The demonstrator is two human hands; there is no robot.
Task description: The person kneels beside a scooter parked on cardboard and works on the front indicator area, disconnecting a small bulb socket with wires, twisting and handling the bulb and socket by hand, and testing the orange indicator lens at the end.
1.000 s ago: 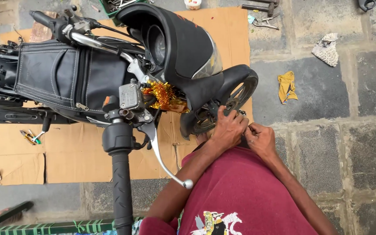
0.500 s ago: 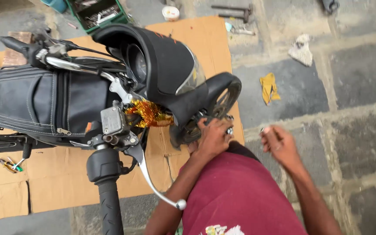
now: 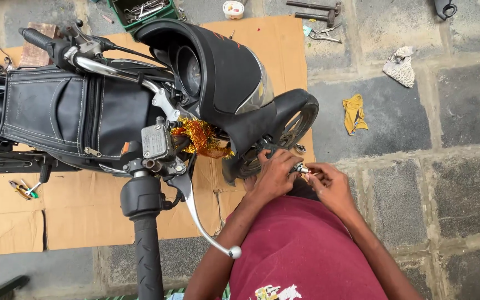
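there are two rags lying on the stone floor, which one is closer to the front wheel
The yellow rag, lying just right of the front wheel. The white rag sits farther off, up toward the right.

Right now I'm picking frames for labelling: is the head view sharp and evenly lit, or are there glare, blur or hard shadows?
Head view: soft, even daylight, no hard shadows; mild glare on the headlight lens and chrome brake lever; the small metal part between the left hand and right hand is tiny and indistinct; straight edges bow slightly toward the borders.

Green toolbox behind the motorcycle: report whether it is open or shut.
Open: the green toolbox shows metal tools lying inside, with no lid over them.
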